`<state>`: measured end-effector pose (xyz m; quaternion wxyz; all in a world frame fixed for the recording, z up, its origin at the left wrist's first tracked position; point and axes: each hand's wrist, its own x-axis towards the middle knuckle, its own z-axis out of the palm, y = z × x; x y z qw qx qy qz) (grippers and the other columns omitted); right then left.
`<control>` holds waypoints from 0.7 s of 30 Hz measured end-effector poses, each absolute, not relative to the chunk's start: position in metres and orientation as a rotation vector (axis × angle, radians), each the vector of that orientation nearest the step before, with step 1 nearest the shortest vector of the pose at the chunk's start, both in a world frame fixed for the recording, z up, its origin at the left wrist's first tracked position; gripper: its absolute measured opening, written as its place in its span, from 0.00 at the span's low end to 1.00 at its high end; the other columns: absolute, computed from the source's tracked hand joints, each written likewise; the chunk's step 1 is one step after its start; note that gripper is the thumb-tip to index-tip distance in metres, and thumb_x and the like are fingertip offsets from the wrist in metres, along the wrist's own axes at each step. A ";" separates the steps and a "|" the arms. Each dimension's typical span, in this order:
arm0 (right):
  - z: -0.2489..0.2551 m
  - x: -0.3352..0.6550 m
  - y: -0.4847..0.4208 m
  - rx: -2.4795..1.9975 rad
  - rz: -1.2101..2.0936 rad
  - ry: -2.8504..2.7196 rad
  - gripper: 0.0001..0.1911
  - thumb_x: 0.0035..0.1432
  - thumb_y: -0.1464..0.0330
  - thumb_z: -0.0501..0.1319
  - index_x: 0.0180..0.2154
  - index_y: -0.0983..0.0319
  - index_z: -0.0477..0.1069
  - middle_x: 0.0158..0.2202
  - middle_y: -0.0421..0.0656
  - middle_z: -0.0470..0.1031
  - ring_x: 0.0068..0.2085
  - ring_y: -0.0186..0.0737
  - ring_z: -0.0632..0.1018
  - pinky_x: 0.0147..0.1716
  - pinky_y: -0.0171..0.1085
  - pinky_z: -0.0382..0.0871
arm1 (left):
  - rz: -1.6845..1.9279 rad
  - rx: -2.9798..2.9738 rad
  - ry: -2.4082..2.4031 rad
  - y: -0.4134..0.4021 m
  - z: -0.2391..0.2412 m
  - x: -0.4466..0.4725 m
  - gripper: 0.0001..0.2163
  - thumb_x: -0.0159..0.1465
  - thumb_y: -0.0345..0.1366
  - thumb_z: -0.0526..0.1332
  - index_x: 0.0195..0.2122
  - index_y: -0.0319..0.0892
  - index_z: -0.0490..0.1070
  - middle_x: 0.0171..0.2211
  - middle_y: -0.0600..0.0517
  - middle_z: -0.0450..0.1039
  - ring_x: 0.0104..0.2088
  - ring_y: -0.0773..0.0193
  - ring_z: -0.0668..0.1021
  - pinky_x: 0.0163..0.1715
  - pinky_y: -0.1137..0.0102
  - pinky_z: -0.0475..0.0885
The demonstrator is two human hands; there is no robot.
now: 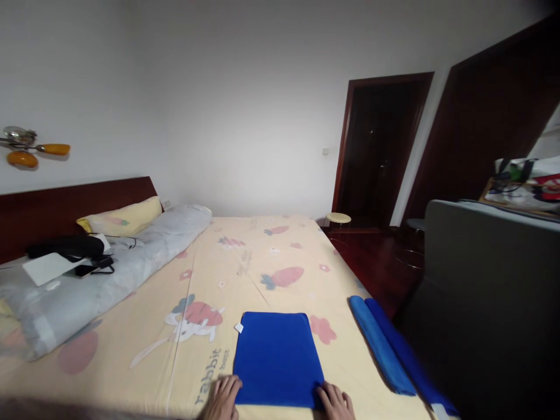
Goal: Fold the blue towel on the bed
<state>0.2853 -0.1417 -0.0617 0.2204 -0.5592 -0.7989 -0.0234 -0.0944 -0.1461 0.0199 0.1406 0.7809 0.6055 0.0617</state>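
A flat, folded royal-blue cloth rectangle [277,359] lies on the cream cartoon-print bed sheet [245,274], near the bed's foot edge. The left hand [223,398] and right hand [336,401] rest spread-fingered at its two near corners, gripping nothing. A careless push could ruck the smooth fold or slide it askew. Two rolled blue cloths [389,350] sit by the right edge, where a nudge might tip them off.

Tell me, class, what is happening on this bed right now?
A person leans over the bed. Their left hand and right hand press flat on the near corners of a folded blue cloth lying on the sheet. Two rolled blue cloths lie at the bed's right edge.
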 end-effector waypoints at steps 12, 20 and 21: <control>0.012 0.270 -0.136 -1.829 0.469 -1.936 0.17 0.55 0.64 0.50 0.43 0.59 0.71 0.39 0.45 0.77 0.42 0.45 0.75 0.47 0.44 0.64 | 0.445 1.960 1.865 -0.130 0.038 -0.101 0.14 0.52 0.25 0.53 0.37 0.48 0.68 0.37 0.57 0.75 0.41 0.68 0.74 0.44 0.75 0.65; -0.027 0.262 -0.123 -1.851 0.076 -1.894 0.21 0.51 0.71 0.52 0.47 0.59 0.70 0.45 0.48 0.75 0.45 0.47 0.74 0.43 0.43 0.64 | 0.386 2.009 2.230 -0.123 0.017 -0.086 0.17 0.57 0.27 0.52 0.46 0.45 0.69 0.46 0.49 0.74 0.49 0.60 0.73 0.51 0.66 0.64; -0.031 0.257 -0.123 -1.782 0.026 -1.913 0.22 0.50 0.72 0.52 0.47 0.58 0.69 0.46 0.47 0.75 0.44 0.46 0.74 0.43 0.42 0.64 | 0.429 2.064 2.210 -0.125 0.012 -0.079 0.18 0.57 0.27 0.51 0.47 0.45 0.69 0.46 0.48 0.74 0.49 0.59 0.73 0.52 0.64 0.64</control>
